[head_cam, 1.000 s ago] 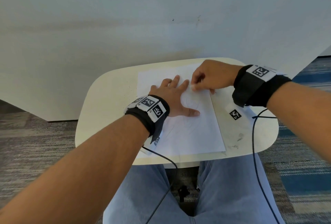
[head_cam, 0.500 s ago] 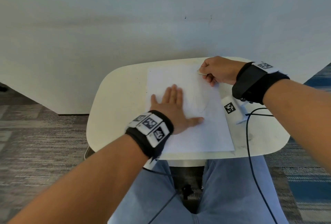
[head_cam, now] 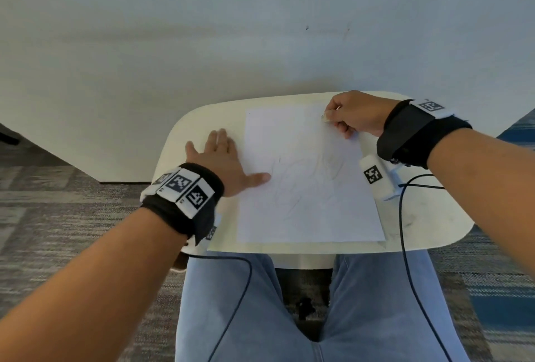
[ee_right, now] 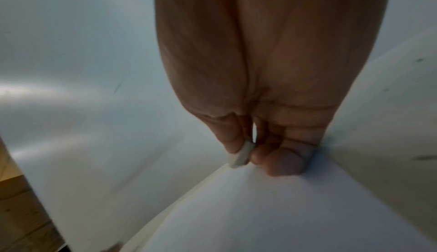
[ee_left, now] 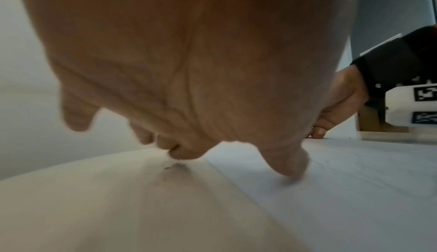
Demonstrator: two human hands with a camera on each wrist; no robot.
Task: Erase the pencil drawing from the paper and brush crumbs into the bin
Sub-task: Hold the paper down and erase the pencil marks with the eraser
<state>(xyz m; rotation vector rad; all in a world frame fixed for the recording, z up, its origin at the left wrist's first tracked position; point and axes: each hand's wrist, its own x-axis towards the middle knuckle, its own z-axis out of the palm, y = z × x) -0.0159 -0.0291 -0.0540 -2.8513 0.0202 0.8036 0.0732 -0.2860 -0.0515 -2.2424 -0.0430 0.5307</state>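
A white sheet of paper with faint pencil lines lies on a small cream table. My left hand lies flat with straight fingers, mostly on the table beside the sheet's left edge, its thumb on the paper. My right hand is at the sheet's far right corner and pinches a small white eraser between thumb and forefinger. The right wrist view shows the eraser held at the paper's far edge. No bin is in view.
A grey-white wall stands right behind the table. Dark smudges and crumbs mark the table under my left fingers, and more smudges lie on its right side. Cables hang from both wrists over my lap.
My left hand slid left off the drawing onto the table, leaving only the thumb on the paper. My right hand moved with the eraser to the sheet's far right corner.
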